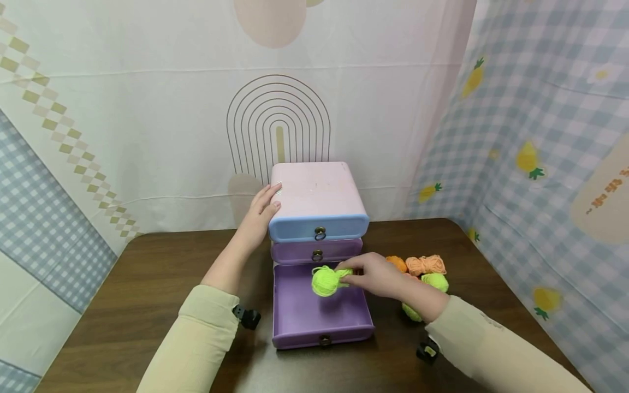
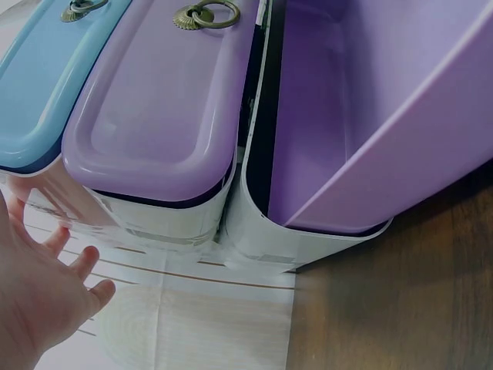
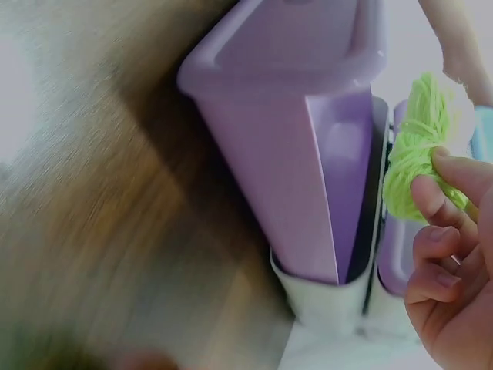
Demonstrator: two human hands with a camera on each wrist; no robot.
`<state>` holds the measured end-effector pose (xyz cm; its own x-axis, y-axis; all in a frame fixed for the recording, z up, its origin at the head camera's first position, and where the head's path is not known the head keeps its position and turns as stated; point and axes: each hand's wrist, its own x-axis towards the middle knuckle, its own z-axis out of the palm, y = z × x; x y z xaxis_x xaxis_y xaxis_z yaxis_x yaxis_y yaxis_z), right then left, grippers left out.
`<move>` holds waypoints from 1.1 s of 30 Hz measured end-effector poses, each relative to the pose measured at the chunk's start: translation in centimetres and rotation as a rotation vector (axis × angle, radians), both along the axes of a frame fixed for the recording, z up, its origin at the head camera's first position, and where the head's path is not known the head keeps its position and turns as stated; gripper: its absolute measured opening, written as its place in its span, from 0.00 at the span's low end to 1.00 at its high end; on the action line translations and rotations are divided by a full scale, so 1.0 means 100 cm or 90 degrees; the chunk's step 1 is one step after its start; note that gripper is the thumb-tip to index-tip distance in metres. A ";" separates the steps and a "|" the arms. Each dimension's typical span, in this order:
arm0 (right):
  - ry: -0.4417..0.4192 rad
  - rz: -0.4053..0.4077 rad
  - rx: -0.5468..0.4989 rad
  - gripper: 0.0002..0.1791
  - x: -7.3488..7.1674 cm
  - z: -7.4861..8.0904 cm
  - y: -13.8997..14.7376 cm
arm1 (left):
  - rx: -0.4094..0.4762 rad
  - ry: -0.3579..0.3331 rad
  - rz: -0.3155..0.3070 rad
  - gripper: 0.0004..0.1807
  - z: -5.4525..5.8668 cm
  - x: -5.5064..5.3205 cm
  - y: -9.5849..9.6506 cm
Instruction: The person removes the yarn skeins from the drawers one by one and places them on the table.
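A small drawer cabinet (image 1: 314, 191) stands on the table, with a pink top, a blue top drawer and purple drawers below. Its bottom purple drawer (image 1: 319, 316) is pulled out, and its visible floor is bare. My right hand (image 1: 375, 275) pinches a neon-green yarn skein (image 1: 325, 281) between thumb and fingers, above that drawer. In the right wrist view the skein (image 3: 420, 146) shows a tied middle. My left hand (image 1: 257, 215) rests with straight fingers on the left edge of the cabinet's top; in the left wrist view its fingers (image 2: 58, 243) are spread.
To the right of the cabinet lies a group of yarn skeins, with an orange one (image 1: 397, 264), a peach one (image 1: 426, 265) and a green one (image 1: 435, 281), partly behind my right forearm. A patterned cloth (image 1: 196, 136) hangs behind the dark wooden table (image 1: 162, 284).
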<state>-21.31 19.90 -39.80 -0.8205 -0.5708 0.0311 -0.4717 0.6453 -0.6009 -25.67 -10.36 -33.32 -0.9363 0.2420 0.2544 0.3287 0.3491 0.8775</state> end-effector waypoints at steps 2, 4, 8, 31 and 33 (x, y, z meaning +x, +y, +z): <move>-0.008 -0.012 -0.014 0.13 0.003 0.002 0.011 | -0.001 0.000 0.002 0.29 -0.001 0.000 0.000; -0.010 -0.024 -0.020 0.13 0.005 0.004 0.023 | -0.002 0.001 0.003 0.30 -0.001 0.000 0.000; -0.020 -0.059 -0.025 0.12 0.014 0.007 0.048 | -0.002 0.001 0.003 0.30 -0.001 0.000 0.000; -0.050 -0.199 -0.009 0.20 0.060 -0.025 0.214 | 0.009 0.024 0.014 0.30 -0.038 -0.034 -0.007; -0.050 -0.197 -0.006 0.20 0.061 -0.028 0.221 | 0.008 0.023 0.016 0.30 -0.038 -0.034 -0.008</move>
